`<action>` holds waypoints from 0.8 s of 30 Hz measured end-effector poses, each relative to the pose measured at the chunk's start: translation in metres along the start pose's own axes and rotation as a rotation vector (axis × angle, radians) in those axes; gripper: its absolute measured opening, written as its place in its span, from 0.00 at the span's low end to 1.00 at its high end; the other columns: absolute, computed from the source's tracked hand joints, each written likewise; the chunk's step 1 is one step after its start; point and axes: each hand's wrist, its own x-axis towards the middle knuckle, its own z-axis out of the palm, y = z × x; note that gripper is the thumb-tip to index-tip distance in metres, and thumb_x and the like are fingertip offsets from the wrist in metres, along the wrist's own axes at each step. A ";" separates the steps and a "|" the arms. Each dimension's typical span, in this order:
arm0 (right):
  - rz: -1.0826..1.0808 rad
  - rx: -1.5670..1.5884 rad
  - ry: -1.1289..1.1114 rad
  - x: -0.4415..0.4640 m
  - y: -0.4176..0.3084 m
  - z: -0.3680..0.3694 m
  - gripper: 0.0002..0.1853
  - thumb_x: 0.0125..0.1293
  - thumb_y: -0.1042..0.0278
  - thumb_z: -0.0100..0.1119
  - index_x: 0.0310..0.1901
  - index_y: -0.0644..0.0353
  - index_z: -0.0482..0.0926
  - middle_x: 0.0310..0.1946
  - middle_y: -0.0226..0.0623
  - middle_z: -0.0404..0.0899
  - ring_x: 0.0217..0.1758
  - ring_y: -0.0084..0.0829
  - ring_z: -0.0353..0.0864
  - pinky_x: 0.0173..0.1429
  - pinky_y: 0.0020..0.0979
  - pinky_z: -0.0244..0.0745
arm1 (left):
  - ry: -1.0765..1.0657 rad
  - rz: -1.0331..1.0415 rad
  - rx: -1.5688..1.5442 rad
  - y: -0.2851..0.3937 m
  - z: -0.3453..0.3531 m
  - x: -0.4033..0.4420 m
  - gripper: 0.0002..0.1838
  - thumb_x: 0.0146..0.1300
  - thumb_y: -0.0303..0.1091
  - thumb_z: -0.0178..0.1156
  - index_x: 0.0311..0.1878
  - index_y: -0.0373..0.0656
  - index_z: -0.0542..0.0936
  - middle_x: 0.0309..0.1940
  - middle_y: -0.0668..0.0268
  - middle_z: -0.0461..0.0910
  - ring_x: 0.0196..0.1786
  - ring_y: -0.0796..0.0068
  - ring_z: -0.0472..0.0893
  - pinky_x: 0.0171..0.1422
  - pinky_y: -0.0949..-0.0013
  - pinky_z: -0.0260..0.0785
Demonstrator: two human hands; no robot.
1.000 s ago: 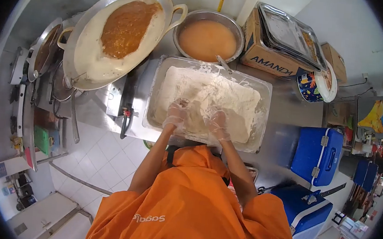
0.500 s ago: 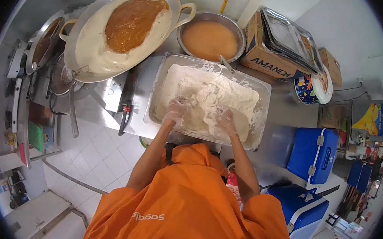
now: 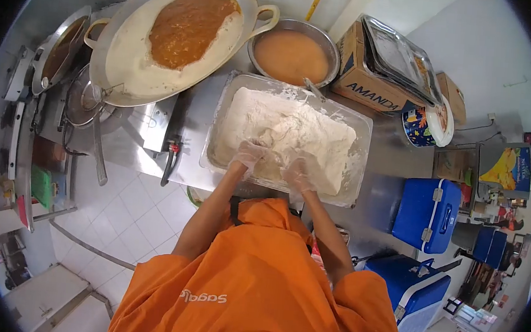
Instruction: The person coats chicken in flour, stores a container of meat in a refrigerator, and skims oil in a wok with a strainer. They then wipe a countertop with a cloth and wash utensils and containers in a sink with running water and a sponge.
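Note:
A rectangular metal tray (image 3: 210, 138) holds a deep bed of white flour (image 3: 327, 136), heaped and clumpy near the middle. Both of my hands wear clear plastic gloves and are down at the near side of this flour. My left hand (image 3: 249, 155) has its fingers curled in at the clumps; whatever it grips is coated and cannot be made out. To the right of it, my right hand (image 3: 300, 172) reaches into the flour, its fingertips blurred and partly hidden. A small gap separates the two hands.
Behind the tray stands a steel bowl (image 3: 335, 51) of orange-brown liquid. A wide pan (image 3: 116, 97) of foamy oil is at upper left. A cardboard box (image 3: 371, 93) bears metal trays. Blue coolers (image 3: 421, 209) stand right; a strainer (image 3: 82, 105) lies left.
My right hand has moved left, closer to my left hand. My left hand has shifted slightly right. The whole view has also shifted a little.

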 end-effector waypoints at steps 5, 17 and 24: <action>-0.094 0.079 0.037 -0.003 -0.025 -0.026 0.29 0.54 0.62 0.61 0.51 0.80 0.70 0.33 0.54 0.78 0.40 0.51 0.76 0.56 0.46 0.67 | -0.038 -0.266 0.094 0.033 -0.006 -0.012 0.12 0.52 0.33 0.65 0.38 0.37 0.83 0.29 0.67 0.83 0.30 0.80 0.79 0.32 0.76 0.71; 0.015 0.300 0.089 0.013 0.039 0.027 0.20 0.62 0.72 0.57 0.55 0.68 0.70 0.42 0.48 0.78 0.46 0.42 0.79 0.52 0.38 0.75 | -0.121 0.660 0.534 -0.031 -0.010 -0.002 0.11 0.56 0.38 0.60 0.39 0.43 0.82 0.34 0.58 0.82 0.37 0.61 0.82 0.41 0.61 0.74; 0.152 1.580 -0.218 0.006 -0.014 -0.030 0.23 0.64 0.69 0.61 0.58 0.68 0.70 0.54 0.47 0.75 0.52 0.39 0.79 0.56 0.34 0.75 | -0.265 0.005 -0.148 0.033 -0.016 -0.030 0.10 0.63 0.37 0.57 0.40 0.40 0.81 0.34 0.65 0.81 0.35 0.74 0.79 0.40 0.69 0.73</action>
